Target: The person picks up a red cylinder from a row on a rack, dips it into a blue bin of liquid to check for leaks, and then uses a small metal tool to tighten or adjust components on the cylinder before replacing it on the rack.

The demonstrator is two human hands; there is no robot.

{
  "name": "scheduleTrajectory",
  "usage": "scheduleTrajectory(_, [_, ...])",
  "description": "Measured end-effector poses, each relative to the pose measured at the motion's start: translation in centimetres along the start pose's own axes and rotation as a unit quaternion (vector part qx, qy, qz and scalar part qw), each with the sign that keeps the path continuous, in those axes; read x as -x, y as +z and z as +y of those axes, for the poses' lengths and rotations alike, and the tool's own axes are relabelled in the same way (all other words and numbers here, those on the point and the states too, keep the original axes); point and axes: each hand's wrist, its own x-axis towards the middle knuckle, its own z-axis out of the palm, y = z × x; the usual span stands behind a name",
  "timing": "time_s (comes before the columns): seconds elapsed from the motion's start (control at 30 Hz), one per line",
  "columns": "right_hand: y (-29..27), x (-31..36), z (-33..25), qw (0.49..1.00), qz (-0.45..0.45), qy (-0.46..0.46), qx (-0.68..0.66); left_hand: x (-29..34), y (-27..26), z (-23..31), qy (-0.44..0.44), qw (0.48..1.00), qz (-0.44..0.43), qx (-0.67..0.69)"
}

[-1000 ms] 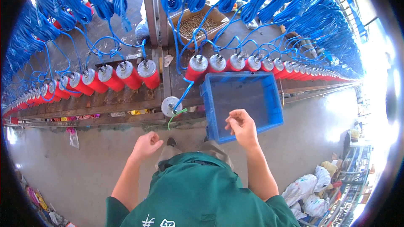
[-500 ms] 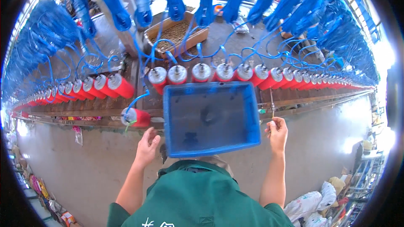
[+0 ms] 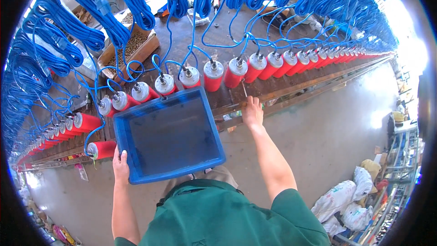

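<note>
A blue plastic bin point(image 3: 214, 148) with a dark, flat-looking inside sits tilted in front of me against the bench edge. My left hand point(image 3: 121, 167) is at its left wall, thumb and fingers closed at the rim. Beyond the bin's right side, my right hand point(image 3: 253, 112) pinches a thin metal rod point(image 3: 245, 90), whose far end reaches the base of a red cylinder point(image 3: 235, 75). That cylinder has a silver cap and a blue cable, like the others in its row. Another red cylinder point(image 3: 104, 149) lies on its side near my left hand.
Red cylinders line the bench point(image 3: 218, 34) both ways. Bundles of blue cable point(image 3: 132, 0) hang above. A wooden box point(image 3: 148, 48) of small brownish pieces stands behind. White sacks point(image 3: 334, 200) lie on the floor at right, beside a metal rack point(image 3: 400, 173).
My view has turned, and the bin appears farther left and more tilted. My left hand has come to the bin's side. My right hand and the rod now reach in to a cylinder.
</note>
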Motion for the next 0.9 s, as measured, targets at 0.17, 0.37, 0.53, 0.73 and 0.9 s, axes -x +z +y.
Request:
scheduleTrajectory(0.17, [0.2,-1.6,-0.4,0.992,-0.078,0.081,-0.06,0.5,0.8,2.3,-0.034,0.999,0.007,0.036])
scheduleTrajectory(0.37, [-1.1,-0.3,-2.0,0.957,-0.073,0.145,-0.242,0.4,0.5,2.0,-0.011,1.0,0.003,0.015])
scheduleTrajectory(0.53, [2.3,1.0,-2.5,0.988,-0.005,0.043,-0.151,0.1,0.7,2.5,-0.036,0.998,-0.011,0.041])
scheduleTrajectory(0.73, [3.2,-0.1,-2.2,0.991,-0.081,0.007,-0.104,0.7,0.9,2.5,-0.021,0.998,-0.004,0.057])
scheduleTrajectory(0.9, [0.2,0.1,0.0,0.979,-0.194,0.014,-0.06,0.5,0.9,2.3,0.025,1.0,0.0,0.011])
